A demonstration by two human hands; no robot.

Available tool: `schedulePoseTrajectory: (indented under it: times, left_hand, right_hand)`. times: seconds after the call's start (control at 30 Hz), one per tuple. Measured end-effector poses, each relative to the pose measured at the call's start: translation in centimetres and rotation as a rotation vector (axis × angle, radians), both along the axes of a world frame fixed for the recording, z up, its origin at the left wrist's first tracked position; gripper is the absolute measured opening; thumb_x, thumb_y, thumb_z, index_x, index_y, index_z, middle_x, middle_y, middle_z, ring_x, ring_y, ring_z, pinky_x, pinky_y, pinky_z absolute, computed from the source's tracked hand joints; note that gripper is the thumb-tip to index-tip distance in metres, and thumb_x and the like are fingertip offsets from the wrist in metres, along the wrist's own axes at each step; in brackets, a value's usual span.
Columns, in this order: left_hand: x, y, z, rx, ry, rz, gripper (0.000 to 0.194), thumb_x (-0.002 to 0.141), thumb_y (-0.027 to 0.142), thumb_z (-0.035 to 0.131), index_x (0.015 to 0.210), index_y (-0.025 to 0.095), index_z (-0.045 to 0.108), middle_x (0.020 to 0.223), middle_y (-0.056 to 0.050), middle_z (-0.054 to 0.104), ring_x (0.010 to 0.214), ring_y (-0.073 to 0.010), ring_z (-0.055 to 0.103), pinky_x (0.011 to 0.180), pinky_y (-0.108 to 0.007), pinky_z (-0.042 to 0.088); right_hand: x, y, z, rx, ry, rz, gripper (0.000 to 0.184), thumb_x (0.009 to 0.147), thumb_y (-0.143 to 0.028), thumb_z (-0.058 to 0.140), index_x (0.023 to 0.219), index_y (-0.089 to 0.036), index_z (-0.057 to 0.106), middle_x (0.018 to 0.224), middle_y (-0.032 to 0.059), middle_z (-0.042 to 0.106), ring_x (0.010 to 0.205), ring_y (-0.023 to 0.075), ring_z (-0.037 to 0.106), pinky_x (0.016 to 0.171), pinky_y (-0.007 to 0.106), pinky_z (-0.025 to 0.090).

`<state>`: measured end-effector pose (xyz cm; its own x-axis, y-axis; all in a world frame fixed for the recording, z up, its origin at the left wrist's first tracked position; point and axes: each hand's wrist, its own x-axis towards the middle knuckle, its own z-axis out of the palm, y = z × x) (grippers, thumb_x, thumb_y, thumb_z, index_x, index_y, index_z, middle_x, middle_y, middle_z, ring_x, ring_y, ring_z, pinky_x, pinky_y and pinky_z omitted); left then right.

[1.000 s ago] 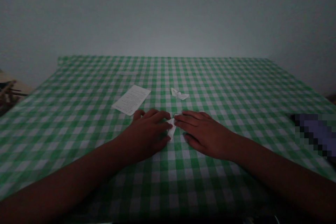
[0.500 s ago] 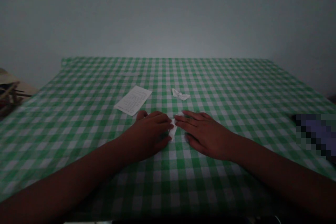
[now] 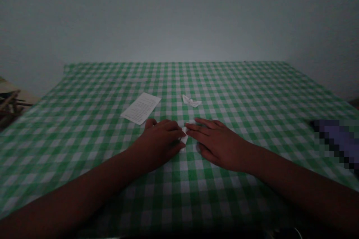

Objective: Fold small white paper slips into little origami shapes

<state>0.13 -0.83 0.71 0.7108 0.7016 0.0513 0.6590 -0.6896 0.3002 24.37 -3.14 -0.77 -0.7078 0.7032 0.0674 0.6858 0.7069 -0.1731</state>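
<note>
A small folded piece of white paper lies on the checked cloth between my hands, mostly covered by fingers. My left hand is closed over its left side, with the thumb and bent fingers gripping it. Fingers stretched out and slightly spread, my right hand rests flat, its fingertips touching the paper's right edge. Beyond the hands sits a little folded paper boat with print on it. A printed sheet lies flat past my left hand.
A green and white checked tablecloth covers the table, which meets a grey wall at the back. A dark, pixelated flat object lies at the right edge. Brown wooden pieces show off the table's left side.
My left thumb has come slightly further over the folded paper, so less of it shows. The view has shifted a little; both hands otherwise stay in place.
</note>
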Motion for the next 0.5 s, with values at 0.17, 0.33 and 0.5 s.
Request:
schedulePoseTrajectory:
  times: [0.17, 0.33, 0.5]
  left_hand:
    - [0.10, 0.05, -0.14, 0.016, 0.008, 0.014, 0.022, 0.092, 0.034, 0.062, 0.112, 0.029, 0.067, 0.115, -0.002, 0.068, 0.110, -0.0244, 0.058, 0.086, -0.042, 0.028]
    - [0.12, -0.06, 0.14, 0.034, 0.031, 0.021, 0.024, 0.091, 0.036, 0.063, 0.114, 0.030, 0.067, 0.116, -0.001, 0.068, 0.109, -0.0247, 0.058, 0.086, -0.043, 0.027]
    - [0.10, -0.11, 0.13, 0.026, 0.008, 0.023, 0.022, 0.092, 0.036, 0.062, 0.112, 0.030, 0.068, 0.116, -0.002, 0.069, 0.110, -0.0247, 0.058, 0.084, -0.041, 0.028]
  right_hand:
    - [0.07, -0.09, -0.10, 0.011, -0.017, 0.002, 0.052, 0.096, -0.026, 0.045, 0.147, -0.018, 0.045, 0.158, 0.0078, 0.039, 0.144, 0.0344, 0.033, 0.110, 0.057, 0.039]
    - [-0.02, -0.14, 0.21, 0.014, -0.013, 0.030, 0.053, 0.094, -0.025, 0.049, 0.147, -0.017, 0.046, 0.159, 0.0116, 0.036, 0.146, 0.0357, 0.029, 0.110, 0.059, 0.038]
    - [-0.21, -0.39, 0.74, -0.009, -0.008, 0.086, 0.050, 0.094, -0.025, 0.052, 0.144, -0.028, 0.050, 0.159, 0.0107, 0.035, 0.146, 0.0335, 0.029, 0.112, 0.058, 0.034]
